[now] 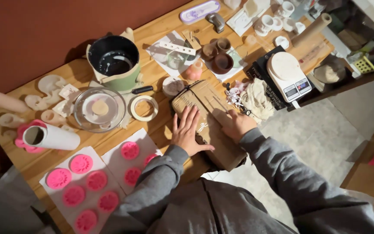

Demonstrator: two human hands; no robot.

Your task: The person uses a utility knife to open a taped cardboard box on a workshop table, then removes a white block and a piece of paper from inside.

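Note:
A long brown cardboard box [204,97] lies on the wooden table [156,73], its near end hanging over the edge. My left hand [187,131] rests flat on top of the box, fingers spread. My right hand [236,124] presses on the box's right side with the fingers curled; whether it holds something small I cannot tell. Both arms wear grey sleeves.
Left of the box sit a roll of tape [144,108], a glass bowl [99,109], a green pot [114,63] and a white tube [50,137]. Pink round moulded pieces [81,164] lie on white sheets. A kitchen scale [289,76], crumpled cloth [256,99] and small cups [222,63] stand behind.

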